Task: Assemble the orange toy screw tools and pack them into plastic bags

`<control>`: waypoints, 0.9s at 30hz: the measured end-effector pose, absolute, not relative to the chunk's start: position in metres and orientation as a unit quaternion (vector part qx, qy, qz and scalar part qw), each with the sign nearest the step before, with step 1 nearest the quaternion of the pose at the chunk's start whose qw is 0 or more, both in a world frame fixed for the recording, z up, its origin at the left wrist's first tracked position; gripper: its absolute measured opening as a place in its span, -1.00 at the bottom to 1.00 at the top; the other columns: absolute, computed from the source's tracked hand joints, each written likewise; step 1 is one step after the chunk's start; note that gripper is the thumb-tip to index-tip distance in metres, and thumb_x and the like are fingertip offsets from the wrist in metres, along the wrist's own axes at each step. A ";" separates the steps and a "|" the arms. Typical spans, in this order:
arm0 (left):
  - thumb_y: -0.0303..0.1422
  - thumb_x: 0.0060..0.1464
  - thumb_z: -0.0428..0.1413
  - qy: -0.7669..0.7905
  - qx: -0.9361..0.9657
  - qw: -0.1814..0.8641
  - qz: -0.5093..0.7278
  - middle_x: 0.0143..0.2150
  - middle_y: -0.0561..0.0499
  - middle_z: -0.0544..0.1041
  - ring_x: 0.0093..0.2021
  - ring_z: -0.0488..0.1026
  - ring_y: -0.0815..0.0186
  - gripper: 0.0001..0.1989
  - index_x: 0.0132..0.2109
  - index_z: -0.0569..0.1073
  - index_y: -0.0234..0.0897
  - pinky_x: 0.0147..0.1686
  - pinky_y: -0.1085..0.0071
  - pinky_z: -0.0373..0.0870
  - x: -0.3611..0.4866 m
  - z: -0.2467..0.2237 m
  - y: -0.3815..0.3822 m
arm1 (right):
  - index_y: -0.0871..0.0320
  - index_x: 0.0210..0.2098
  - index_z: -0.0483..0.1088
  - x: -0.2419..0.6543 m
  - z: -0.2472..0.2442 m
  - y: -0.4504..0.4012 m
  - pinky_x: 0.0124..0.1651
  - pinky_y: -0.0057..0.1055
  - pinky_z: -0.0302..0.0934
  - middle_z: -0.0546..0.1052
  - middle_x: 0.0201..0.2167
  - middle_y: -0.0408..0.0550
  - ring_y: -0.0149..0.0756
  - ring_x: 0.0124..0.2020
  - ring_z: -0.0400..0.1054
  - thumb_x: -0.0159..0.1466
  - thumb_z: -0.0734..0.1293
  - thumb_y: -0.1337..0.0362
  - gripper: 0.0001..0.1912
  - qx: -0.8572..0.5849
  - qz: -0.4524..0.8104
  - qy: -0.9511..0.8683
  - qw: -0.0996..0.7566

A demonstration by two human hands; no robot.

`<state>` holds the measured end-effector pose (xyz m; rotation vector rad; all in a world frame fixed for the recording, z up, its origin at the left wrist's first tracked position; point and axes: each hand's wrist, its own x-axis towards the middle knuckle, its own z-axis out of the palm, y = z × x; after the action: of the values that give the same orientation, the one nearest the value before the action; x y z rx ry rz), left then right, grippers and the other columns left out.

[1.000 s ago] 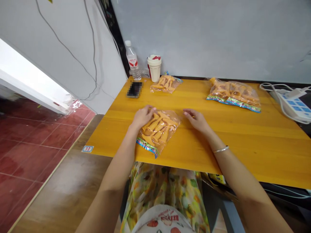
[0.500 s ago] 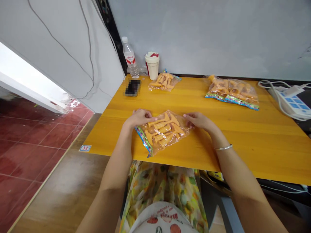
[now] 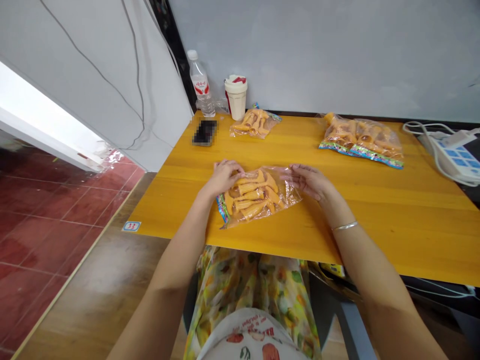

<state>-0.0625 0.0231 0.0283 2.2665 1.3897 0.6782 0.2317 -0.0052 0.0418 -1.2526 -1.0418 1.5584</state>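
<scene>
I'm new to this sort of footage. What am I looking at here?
No machine is at work: just a person's bare left hand and right hand, seen from a camera worn on the head, looking forward and down. Between them on the wooden table lies a clear bag of orange pieces. The left hand touches its left side; the right hand is at its right end, partly inside or behind it. Whether either pinches it is unclear. Farther back: a bottle, a cup, a similar bag, two more bags, a power strip.

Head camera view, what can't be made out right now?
In the head view:
Right hand's grip: partly veiled by nearest clear plastic bag; inside or behind it, unclear.
Black rectangular phone-like thing: pixelation hides its details.
White blue-panelled power strip: cropped by right edge.
</scene>
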 end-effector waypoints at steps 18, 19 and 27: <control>-0.23 0.31 0.07 0.464 0.787 0.075 0.399 -0.08 0.00 0.55 0.03 0.37 0.19 -0.80 -0.20 0.56 -0.15 0.05 0.21 0.09 -0.041 0.021 0.017 | 0.07 -0.16 0.57 0.210 0.015 -0.010 0.14 -0.13 0.31 0.62 -0.11 -0.05 -0.14 -0.03 0.47 0.08 0.52 -0.08 -0.55 -0.453 0.558 -0.545 0.432; -0.23 0.31 0.07 0.462 0.786 0.070 0.404 -0.09 0.00 0.54 0.02 0.37 0.19 -0.80 -0.20 0.56 -0.15 0.04 0.21 0.09 -0.041 0.020 0.017 | 0.06 -0.16 0.57 0.209 0.016 -0.010 0.14 -0.13 0.31 0.63 -0.12 -0.05 -0.13 -0.02 0.47 0.08 0.52 -0.08 -0.55 -0.448 0.566 -0.544 0.429; -0.17 0.32 0.06 0.472 0.769 0.048 0.428 -0.11 -0.02 0.54 -0.01 0.38 0.18 -0.75 -0.19 0.57 -0.15 0.02 0.22 0.12 -0.041 0.021 0.017 | 0.05 -0.10 0.59 0.207 0.026 -0.018 0.07 -0.18 0.36 0.64 -0.13 -0.03 -0.17 -0.11 0.52 0.10 0.53 -0.03 -0.56 -0.415 0.645 -0.509 0.391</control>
<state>-0.0410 0.0166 0.0211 2.3453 1.4390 1.3053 0.2066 -0.0177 0.0260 -1.0546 -1.2926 1.6383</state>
